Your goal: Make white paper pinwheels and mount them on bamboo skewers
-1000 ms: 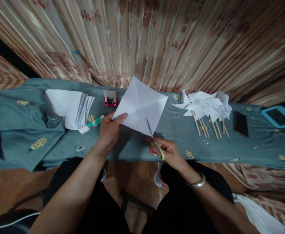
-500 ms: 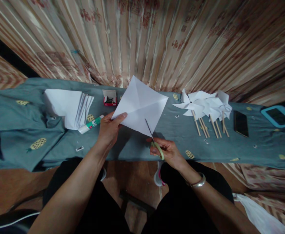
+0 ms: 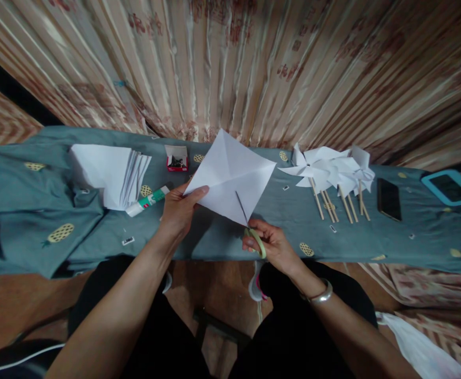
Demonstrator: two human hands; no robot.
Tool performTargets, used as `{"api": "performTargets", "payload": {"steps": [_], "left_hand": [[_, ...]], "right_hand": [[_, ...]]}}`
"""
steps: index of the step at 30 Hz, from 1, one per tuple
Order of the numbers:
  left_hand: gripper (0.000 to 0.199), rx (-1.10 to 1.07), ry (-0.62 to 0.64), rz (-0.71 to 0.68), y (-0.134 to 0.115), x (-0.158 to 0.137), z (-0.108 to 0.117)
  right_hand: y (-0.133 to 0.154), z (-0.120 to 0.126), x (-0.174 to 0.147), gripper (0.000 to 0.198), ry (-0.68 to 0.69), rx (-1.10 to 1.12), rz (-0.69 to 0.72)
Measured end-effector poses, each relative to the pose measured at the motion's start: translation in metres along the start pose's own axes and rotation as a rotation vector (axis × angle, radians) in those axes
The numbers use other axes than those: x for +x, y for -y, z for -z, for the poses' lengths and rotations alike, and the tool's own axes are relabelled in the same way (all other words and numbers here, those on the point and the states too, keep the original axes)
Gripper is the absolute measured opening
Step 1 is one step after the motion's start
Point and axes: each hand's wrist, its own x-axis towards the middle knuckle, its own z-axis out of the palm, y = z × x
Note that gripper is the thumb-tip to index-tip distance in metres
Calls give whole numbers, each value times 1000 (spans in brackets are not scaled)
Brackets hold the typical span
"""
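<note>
A square sheet of white paper [image 3: 230, 173] with diagonal creases is pinched at its left corner by my left hand [image 3: 179, 208], thumb on top. My right hand [image 3: 269, 240] is closed round the pale green handles of the scissors [image 3: 259, 243]. One scissor blade lies over the paper at its near corner, pointing inward along the crease; the other blade is hidden beneath the sheet. The paper is held up above the cloth-covered table.
Left on the green cloth [image 3: 214, 243] are a stack of white paper [image 3: 104, 171], a glue stick [image 3: 148, 201] and a small red box [image 3: 177, 159] of dark bits. To the right lie several paper pinwheels [image 3: 333, 167] on sticks, a phone [image 3: 389, 199] and a blue-framed tablet [image 3: 451, 188].
The paper and my left hand have shifted slightly to the right and toward me. The near corner now sits deeper between the scissor blades, close to the handles.
</note>
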Motion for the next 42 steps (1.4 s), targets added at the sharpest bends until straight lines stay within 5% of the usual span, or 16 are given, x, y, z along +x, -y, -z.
{"api": "performTargets", "payload": {"steps": [42], "left_hand": [[24,106,67,-7,5,0,5]], "right_hand": [[8,2,-5,50,56,29,20]]}}
